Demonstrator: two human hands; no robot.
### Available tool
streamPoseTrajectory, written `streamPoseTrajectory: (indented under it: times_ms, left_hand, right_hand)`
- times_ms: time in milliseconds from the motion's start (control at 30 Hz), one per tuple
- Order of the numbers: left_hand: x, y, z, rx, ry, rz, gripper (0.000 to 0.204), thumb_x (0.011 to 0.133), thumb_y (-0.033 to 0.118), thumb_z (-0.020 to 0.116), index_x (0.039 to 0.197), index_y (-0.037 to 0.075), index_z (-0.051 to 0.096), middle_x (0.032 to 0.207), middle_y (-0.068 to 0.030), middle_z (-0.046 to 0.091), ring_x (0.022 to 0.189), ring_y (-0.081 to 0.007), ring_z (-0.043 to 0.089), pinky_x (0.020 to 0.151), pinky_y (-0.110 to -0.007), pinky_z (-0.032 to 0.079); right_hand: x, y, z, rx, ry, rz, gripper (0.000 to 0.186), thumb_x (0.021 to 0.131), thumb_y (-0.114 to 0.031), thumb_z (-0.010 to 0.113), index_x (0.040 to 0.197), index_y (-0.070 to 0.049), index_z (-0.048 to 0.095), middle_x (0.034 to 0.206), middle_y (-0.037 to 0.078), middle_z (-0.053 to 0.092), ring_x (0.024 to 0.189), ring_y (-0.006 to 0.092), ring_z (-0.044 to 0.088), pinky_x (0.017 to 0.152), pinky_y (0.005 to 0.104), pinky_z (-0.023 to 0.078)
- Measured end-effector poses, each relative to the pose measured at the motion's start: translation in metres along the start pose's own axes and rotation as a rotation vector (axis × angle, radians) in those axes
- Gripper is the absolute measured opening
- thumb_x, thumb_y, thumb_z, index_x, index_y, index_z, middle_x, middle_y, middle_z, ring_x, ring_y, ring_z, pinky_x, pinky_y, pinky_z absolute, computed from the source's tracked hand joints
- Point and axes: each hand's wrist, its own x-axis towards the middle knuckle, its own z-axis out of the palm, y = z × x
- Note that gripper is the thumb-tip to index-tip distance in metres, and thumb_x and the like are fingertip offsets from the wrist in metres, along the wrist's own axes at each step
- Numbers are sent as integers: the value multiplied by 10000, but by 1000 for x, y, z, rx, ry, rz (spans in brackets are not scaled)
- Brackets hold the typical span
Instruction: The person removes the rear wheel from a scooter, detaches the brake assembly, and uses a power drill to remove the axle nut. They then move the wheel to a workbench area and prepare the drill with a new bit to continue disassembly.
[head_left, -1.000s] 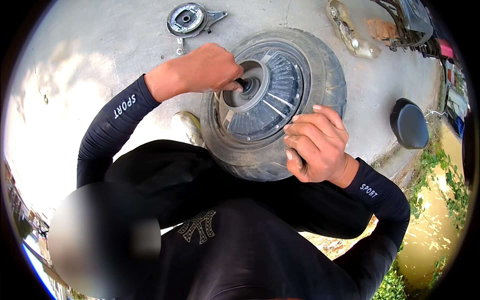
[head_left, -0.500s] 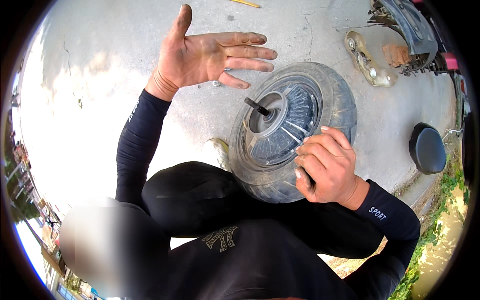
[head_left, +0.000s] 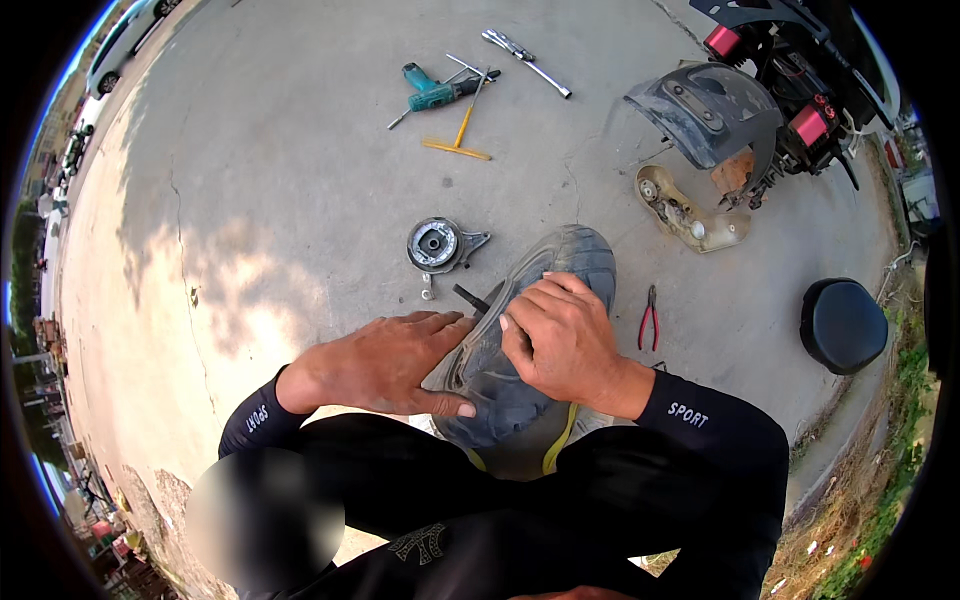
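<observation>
A scooter wheel with a dusty black tyre stands tilted between my knees, its tread toward me. Its dark axle sticks out on the left. My left hand lies flat against that side, fingers stretched and thumb apart, covering most of the hub. On top of the tread rests my right hand, its fingers curled in with the thumb close to them; whatever is inside is hidden. Beyond the wheel, a round brake plate with a lever arm lies on the concrete, near a small metal bracket.
Red-handled pliers lie right of the wheel. Farther off are a teal power driver, a yellow T-handle wrench and a socket wrench. A beige cover, grey fender and black rounded seat occupy the right.
The wheel has turned from showing its hub face to showing its tread. My left hand came down from an open raised palm onto its side. The view has shifted, bringing more tools into sight.
</observation>
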Motion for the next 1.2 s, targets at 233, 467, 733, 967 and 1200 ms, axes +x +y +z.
streamPoseTrajectory:
  times_ms: [233,467,733,967,1200]
  left_hand:
    - [28,42,43,13,490,-232,1193,669,483,873,1457,-123,214,1417,-290,407,1260,-450,492,1021,-474,474]
    - [33,5,40,-40,720,-243,1057,622,302,894,1442,-5,303,1292,-266,490,1156,-454,554,941,-480,507]
    - [35,23,20,71,552,-304,1124,642,382,888,1486,7,247,1322,-265,483,1153,-456,572,947,-479,512]
    - [44,15,18,113,589,-251,984,637,284,875,1444,41,365,1303,-241,501,1163,-445,559,943,-497,510]
    - [-27,-19,41,73,623,-175,999,594,221,888,1435,60,375,1378,-223,475,1219,-422,538,1029,-471,467]
  right_hand:
    - [47,10,20,24,46,209,124,909,-121,573,894,0,600,794,157,645,784,361,622,805,443,478]
    - [33,33,20,379,339,163,348,969,-216,571,1232,6,521,1176,209,603,1112,379,575,955,458,455]
    - [-179,155,75,468,-529,766,696,1019,-568,397,1226,74,565,1116,270,650,1093,390,607,987,417,444]
    - [-227,108,88,1183,-751,1023,785,986,-617,447,1331,86,495,1255,216,625,1211,338,578,1046,404,416]
    - [-82,150,13,131,-363,396,1048,769,-483,789,1498,46,255,1499,302,346,1412,413,353,1168,435,321]
